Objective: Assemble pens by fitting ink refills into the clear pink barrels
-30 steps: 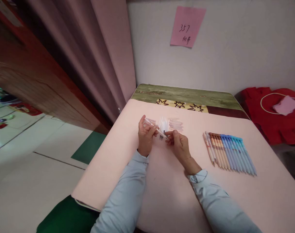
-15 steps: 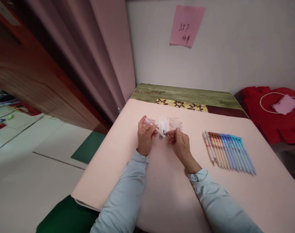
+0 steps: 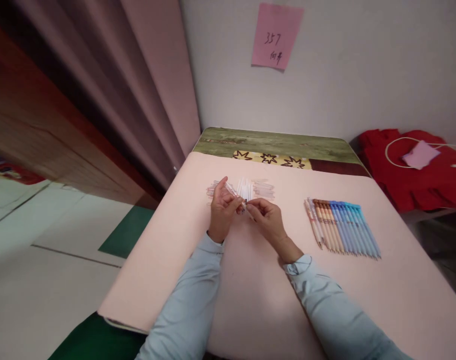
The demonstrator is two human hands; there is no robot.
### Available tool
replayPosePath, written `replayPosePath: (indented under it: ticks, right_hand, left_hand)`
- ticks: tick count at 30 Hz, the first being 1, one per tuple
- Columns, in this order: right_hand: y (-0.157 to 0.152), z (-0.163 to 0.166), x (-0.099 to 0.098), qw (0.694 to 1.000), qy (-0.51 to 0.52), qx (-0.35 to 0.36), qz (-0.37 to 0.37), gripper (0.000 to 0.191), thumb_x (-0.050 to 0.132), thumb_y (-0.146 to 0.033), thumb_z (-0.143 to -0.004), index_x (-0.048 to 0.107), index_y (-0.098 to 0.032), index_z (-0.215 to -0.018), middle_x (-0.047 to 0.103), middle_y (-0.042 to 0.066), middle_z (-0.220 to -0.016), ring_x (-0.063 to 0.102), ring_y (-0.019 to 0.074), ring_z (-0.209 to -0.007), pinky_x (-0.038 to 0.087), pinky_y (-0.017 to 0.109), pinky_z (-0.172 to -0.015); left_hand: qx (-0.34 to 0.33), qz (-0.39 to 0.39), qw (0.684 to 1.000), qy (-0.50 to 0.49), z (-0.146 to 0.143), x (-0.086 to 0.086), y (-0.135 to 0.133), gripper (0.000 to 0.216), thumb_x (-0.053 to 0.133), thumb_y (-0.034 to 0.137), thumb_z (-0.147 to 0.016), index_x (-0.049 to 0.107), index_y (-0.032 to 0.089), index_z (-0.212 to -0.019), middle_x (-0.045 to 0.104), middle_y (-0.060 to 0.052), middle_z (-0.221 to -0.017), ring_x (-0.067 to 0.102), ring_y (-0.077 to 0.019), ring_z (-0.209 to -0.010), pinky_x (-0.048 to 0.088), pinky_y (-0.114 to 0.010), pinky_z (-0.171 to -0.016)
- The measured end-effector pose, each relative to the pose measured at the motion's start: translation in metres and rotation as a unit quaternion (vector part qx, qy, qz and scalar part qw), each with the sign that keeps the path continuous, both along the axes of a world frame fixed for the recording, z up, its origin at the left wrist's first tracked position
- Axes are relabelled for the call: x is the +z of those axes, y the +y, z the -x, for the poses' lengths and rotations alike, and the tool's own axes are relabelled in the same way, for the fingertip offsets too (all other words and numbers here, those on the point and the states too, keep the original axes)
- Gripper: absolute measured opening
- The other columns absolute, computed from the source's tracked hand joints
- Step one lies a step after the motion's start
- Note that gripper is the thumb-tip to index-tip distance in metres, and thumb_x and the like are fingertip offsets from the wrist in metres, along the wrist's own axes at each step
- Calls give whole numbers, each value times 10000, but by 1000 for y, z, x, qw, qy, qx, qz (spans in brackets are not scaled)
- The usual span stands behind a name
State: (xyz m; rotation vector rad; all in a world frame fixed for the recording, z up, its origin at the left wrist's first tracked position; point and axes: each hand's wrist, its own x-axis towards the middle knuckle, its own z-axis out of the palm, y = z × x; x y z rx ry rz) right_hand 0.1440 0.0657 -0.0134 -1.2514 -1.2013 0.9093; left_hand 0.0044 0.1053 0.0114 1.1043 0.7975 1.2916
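My left hand [image 3: 220, 215] is closed round a slim pen [image 3: 232, 190] with a clear and whitish barrel, which slants down toward the right. The fingertips of my right hand [image 3: 268, 220] pinch together at the lower end of this pen; whatever small part they grip there is hidden. Just beyond both hands lie white pen refills [image 3: 245, 187] side by side, their dark ends partly covered by my fingers. Clear pen barrels [image 3: 264, 189] are stacked to the right of the refills. More clear pinkish parts [image 3: 211, 188] show behind my left hand.
Over on the right, a row of pens [image 3: 342, 227] in white, brown, blue and turquoise lies on the pale tabletop [image 3: 250, 290]. A red cloth [image 3: 385, 172] with a pink paper and a cord is beyond the table's right edge. A curtain [image 3: 156, 75] hangs at the left.
My right hand has moved left and its fingertips now meet the pen's lower end, where a gap showed before. The view has shifted slightly to the right.
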Motion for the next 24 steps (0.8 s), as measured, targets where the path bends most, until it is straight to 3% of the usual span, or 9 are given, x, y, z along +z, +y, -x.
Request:
replayPosePath:
  ticks: [10, 14, 17, 20, 24]
  right_hand:
    - [-5, -2, 19, 999, -19, 39, 1, 244, 678, -428, -821, 697, -185, -815, 690, 7, -679, 524, 106, -516, 402, 226, -497]
    - [-34, -13, 33, 990, -130, -45, 31, 216, 673, -400, -802, 700, -186, -785, 659, -6, -633, 542, 114, -543, 396, 225, -525]
    - [-64, -37, 41, 959, -243, -133, 62, 184, 661, -382, -781, 709, -204, -769, 645, -14, -612, 554, 129, -549, 381, 241, -545]
    - [-88, -66, 43, 890, -358, -247, 136, 178, 639, -381, -780, 706, -222, -739, 665, -5, -630, 570, 156, -581, 325, 257, -550]
    - [-99, -92, 34, 821, -471, -265, 184, 180, 608, -348, -820, 707, -202, -787, 695, 27, -724, 542, 151, -600, 236, 274, -552]
  left_hand:
    - [-46, -20, 998, 35, 0, 0, -1, 887, 736, 262, -806, 246, 209, -1543, 643, 46, -683, 524, -87, -545, 458, -230, -578]
    - [-60, -5, 997, 48, -2, 3, -5, 837, 732, 328, -810, 308, 158, -1511, 675, 14, -694, 560, -104, -550, 462, -230, -551]
    - [-19, 18, 999, 35, -1, -1, -2, 696, 713, 429, -817, 459, 127, -1391, 695, -25, -723, 569, -103, -532, 433, -211, -495]
    - [59, 24, 998, 22, 2, -7, 4, 562, 699, 484, -817, 575, 123, -1229, 665, -10, -657, 505, -81, -455, 366, -187, -420]
    - [151, -9, 988, 11, 6, -16, 8, 405, 680, 460, -828, 636, 127, -1053, 600, 29, -564, 418, -55, -389, 308, -172, -386]
